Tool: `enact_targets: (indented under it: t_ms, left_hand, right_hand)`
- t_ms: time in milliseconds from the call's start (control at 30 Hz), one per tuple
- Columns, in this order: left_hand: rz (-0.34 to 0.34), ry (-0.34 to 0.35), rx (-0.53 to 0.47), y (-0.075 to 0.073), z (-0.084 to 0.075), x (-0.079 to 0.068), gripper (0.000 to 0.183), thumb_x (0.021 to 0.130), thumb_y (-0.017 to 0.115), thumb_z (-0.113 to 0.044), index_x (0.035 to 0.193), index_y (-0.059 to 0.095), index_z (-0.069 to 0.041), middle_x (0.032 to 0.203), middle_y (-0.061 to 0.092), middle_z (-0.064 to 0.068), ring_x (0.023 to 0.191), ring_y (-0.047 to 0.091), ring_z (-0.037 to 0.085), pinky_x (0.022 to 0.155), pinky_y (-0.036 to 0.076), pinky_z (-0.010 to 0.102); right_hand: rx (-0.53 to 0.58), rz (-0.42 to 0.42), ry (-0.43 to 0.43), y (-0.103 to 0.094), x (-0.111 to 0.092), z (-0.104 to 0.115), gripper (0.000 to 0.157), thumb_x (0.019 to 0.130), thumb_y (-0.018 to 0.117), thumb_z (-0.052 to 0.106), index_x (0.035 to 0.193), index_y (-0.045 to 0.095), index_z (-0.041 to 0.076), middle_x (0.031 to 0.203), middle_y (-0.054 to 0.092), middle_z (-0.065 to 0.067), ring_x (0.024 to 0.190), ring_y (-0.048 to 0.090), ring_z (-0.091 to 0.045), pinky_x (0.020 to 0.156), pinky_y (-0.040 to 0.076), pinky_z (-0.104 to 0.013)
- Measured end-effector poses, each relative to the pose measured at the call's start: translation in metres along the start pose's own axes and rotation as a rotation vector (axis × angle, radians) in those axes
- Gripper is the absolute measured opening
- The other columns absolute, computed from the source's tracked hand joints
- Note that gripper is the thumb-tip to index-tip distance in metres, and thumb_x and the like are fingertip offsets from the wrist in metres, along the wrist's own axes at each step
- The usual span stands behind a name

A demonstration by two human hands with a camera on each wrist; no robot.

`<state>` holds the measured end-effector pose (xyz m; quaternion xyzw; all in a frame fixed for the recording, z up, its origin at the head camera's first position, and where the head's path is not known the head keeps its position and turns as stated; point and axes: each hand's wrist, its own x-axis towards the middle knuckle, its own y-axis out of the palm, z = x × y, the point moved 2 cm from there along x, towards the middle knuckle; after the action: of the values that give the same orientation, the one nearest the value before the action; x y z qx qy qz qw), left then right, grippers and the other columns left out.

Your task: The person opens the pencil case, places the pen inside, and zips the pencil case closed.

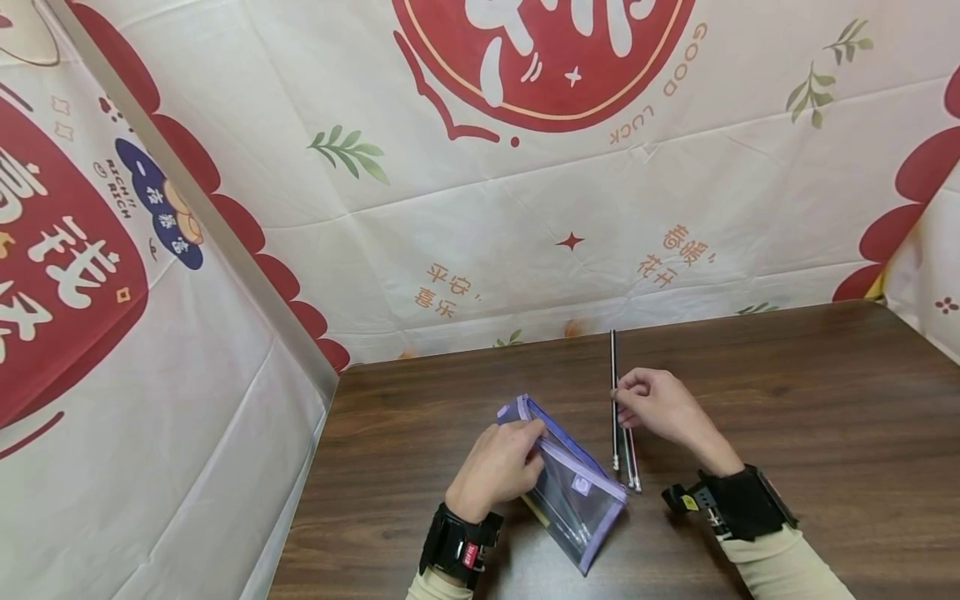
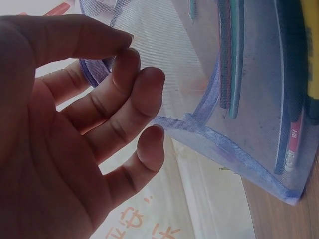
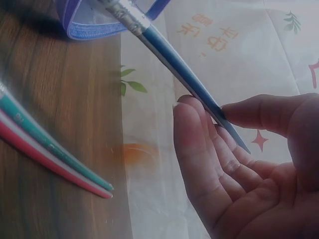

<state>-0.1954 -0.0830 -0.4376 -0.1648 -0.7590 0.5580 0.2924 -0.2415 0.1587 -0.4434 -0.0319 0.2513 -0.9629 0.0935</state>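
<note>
My left hand (image 1: 498,467) pinches the top edge of a purple-trimmed mesh pencil case (image 1: 564,490), which is tilted over the table with its zip opening spread. Through the mesh in the left wrist view, several pencils show, among them one marked HB (image 2: 294,142), along with a yellow item (image 2: 312,47). Between thumb and fingers my right hand (image 1: 663,408) holds a dark blue pencil (image 3: 184,74), its metal end pointing toward me beside the case. Below that hand, a green pencil (image 3: 50,142) and a red pencil (image 3: 55,164) lie side by side on the wood.
The brown wooden table (image 1: 810,433) reaches back to a printed white cloth (image 1: 525,250) hung behind it. Another cloth panel (image 1: 210,400) stands along the left edge. Both wrists wear black straps with cameras.
</note>
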Motion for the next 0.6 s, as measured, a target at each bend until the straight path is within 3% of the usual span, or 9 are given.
enact_targets:
  t_ms: [600]
  left_hand:
    - [-0.011,0.002,-0.002,-0.0014,-0.0002,-0.0007,0.021,0.076,0.063,-0.012,0.073,0.043,-0.018,0.062,0.040,-0.008,0.051,0.038,0.004,0.043,0.025,0.016]
  right_hand:
    - [0.099,0.028,0.001,0.0083,0.0009,0.0006,0.022,0.092,0.056,0.010,0.101,0.056,-0.010,0.079,0.070,-0.018,0.069,0.068,-0.031,0.063,0.058,-0.044]
